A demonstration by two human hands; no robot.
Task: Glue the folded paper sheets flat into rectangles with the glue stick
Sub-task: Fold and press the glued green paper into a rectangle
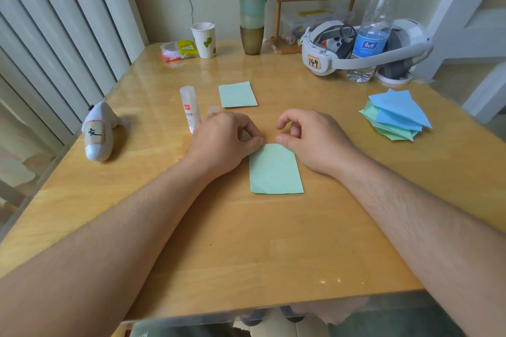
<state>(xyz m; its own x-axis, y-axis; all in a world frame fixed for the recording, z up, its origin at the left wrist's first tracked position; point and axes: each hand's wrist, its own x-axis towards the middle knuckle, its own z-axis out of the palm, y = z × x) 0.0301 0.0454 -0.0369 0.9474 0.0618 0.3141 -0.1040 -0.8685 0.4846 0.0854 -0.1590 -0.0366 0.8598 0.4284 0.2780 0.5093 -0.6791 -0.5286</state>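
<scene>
Pressing down w/ both thumbs, the person works the far edge of a green folded sheet [275, 169] lying flat on the desk [246, 241]. Left hand [227, 138] has fingers curled, thumb tip on the sheet's far-left corner; right hand [309, 137] likewise, thumb on the far-right corner. Neither grip pinches the paper, just presses. Glue stick [189, 109] stands upright just left of the left hand. A finished rectangle [237, 94] lies beyond the hands. Unglued stack [394, 116] sits well right of the right hand.
</scene>
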